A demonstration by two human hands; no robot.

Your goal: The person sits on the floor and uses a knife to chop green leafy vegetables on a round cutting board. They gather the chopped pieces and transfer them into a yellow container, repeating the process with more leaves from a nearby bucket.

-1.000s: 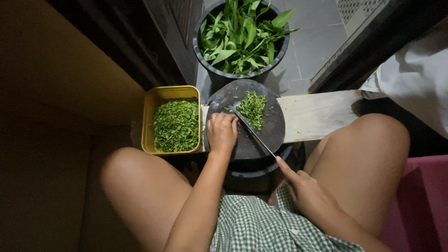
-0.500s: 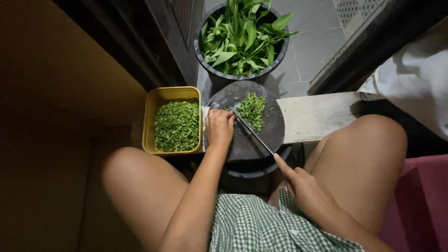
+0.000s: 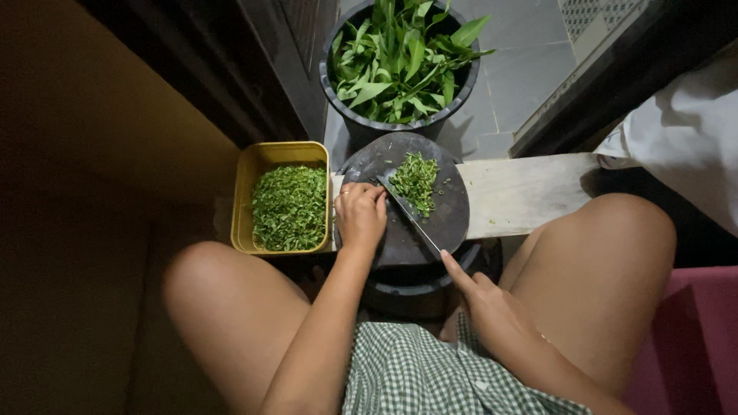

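Note:
A round dark cutting board [image 3: 450,219] lies in front of me with a small heap of chopped greens [image 3: 416,181] on its far half. My left hand [image 3: 360,215] rests curled on the board's left side, fingertips next to the blade. My right hand [image 3: 484,303] grips the handle of a long knife [image 3: 409,216], index finger stretched along it; the blade runs diagonally up-left across the board, just left of the chopped heap.
A yellow rectangular tub [image 3: 244,197] full of chopped greens stands left of the board. Beyond it, a black bucket [image 3: 336,86] holds whole green leaves. The board rests on a pale plank [image 3: 530,192]. My bare knees flank the board. White cloth [image 3: 684,146] lies at right.
Both hands and the knife hold almost the same places; the left hand's fingertips shifted slightly at the blade. The chopped heap looks unchanged.

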